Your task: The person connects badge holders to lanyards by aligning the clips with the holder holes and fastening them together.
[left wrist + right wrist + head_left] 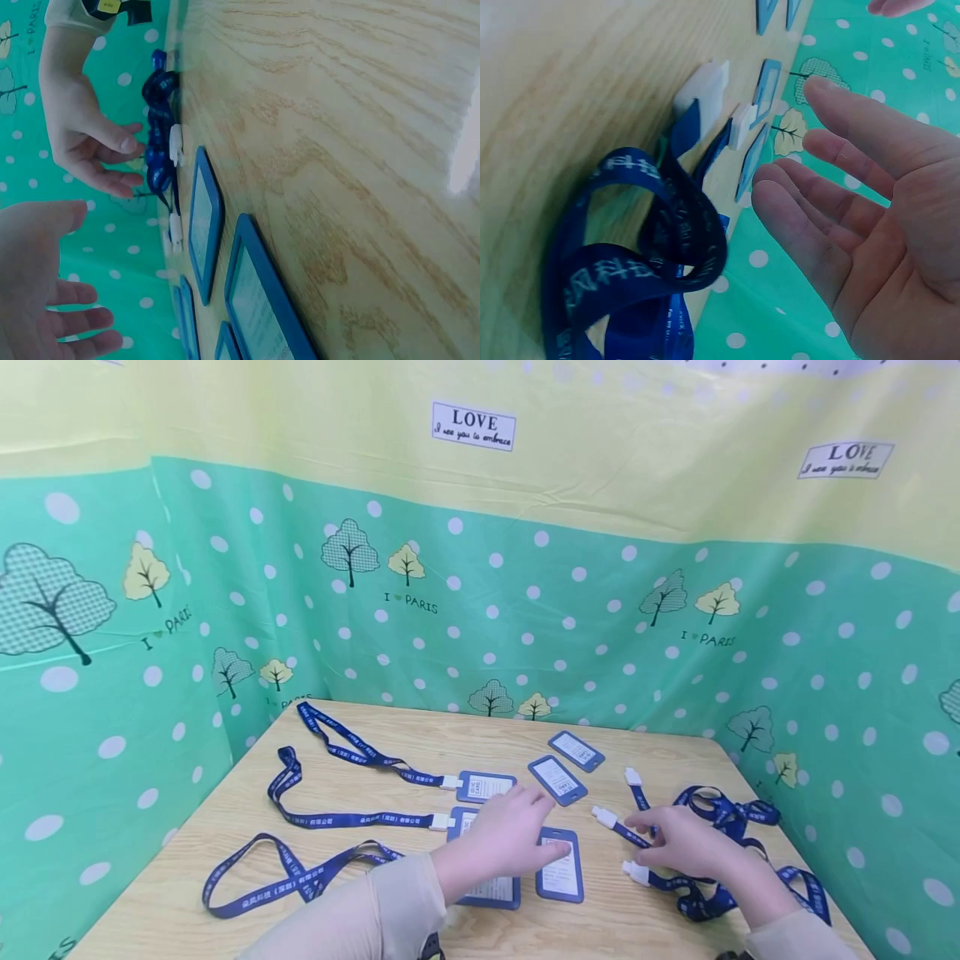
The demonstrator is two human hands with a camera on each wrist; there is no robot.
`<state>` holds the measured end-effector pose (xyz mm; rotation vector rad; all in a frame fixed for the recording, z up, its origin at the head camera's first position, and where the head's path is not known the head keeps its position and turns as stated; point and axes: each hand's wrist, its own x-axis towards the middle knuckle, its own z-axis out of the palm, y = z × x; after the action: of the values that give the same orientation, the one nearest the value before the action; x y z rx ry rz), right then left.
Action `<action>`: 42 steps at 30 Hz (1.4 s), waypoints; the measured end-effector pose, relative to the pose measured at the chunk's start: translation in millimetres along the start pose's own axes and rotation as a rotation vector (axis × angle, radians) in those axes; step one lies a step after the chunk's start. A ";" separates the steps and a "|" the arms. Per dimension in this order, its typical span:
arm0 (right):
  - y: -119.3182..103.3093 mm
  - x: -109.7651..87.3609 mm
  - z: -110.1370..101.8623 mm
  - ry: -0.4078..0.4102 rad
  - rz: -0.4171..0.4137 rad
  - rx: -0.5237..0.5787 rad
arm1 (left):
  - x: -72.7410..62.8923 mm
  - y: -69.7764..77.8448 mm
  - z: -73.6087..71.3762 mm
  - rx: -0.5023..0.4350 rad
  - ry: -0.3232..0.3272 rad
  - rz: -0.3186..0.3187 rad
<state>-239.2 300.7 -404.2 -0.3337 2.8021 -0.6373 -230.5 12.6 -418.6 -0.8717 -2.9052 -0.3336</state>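
My left hand (504,833) hovers over the blue badge holders, its fingers spread and holding nothing. Its thumb overlaps one loose badge holder (561,881) in the head view, but the left wrist view shows the hand (37,285) raised off the table. Partly hidden under the hand are another badge holder (486,787) and a larger-looking one (498,893). My right hand (693,842) is above the bundle of navy lanyards (723,814) at the right, fingers loosely bent. Nearest to it are white clips (604,816) on the lanyard ends; the right wrist view shows nothing in its fingers (832,195).
Two loose badge holders (576,750) lie toward the back of the wooden table (420,735). On the left, several lanyards (330,818) stretch out, two visibly clipped to holders. A green and yellow printed curtain (480,568) surrounds the table's back and sides.
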 end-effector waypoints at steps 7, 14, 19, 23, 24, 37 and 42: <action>7.7 -2.2 6.3 -0.013 -0.051 -0.008 | -0.2 2.5 4.2 0.011 -0.037 0.006; 10.8 -3.9 8.8 -0.038 -0.071 0.015 | -2.2 4.6 6.2 0.014 -0.045 0.018; 14.6 -4.5 13.1 -0.051 -0.096 0.007 | -2.8 4.8 9.4 0.019 -0.047 0.026; 17.0 -3.9 16.3 -0.043 -0.073 -0.011 | -2.5 4.2 13.2 0.030 -0.045 0.030; 17.3 -3.7 17.1 -0.042 -0.067 -0.014 | -2.4 4.0 14.2 0.033 -0.044 0.031; 15.8 -4.3 22.2 -0.048 -0.023 -0.003 | -6.9 7.5 17.6 0.033 -0.056 0.023; 16.0 -4.5 24.5 -0.053 -0.025 -0.010 | -8.2 8.4 18.3 0.043 -0.049 0.029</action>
<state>-230.6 306.4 -431.9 -0.3827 2.7551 -0.6116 -219.4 19.3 -436.1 -0.9270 -2.9290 -0.2499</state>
